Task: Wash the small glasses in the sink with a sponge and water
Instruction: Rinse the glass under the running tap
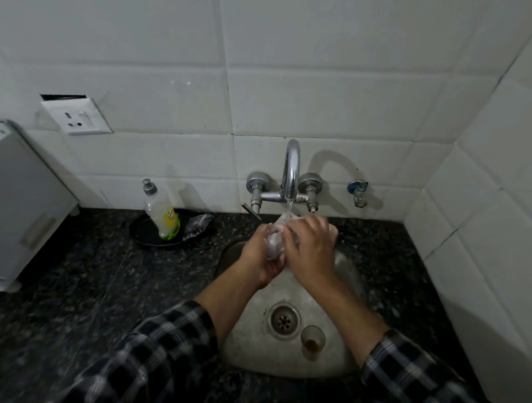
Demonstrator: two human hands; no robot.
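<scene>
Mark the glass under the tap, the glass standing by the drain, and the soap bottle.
Glass under the tap (273,247): head view, on its visible wet side.
Glass by the drain (313,338): head view, inside its open rim.
Soap bottle (165,217): head view, middle of its body.

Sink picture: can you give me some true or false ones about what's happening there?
1. Water runs from the tap onto the held glass. True.
2. Only one hand holds that glass. False: the left hand and the right hand both grip it.
3. A second glass stands in the sink beside the drain. True.
4. The soap bottle lies in the sink. False: it stands on a black dish on the counter, left of the sink.
</scene>
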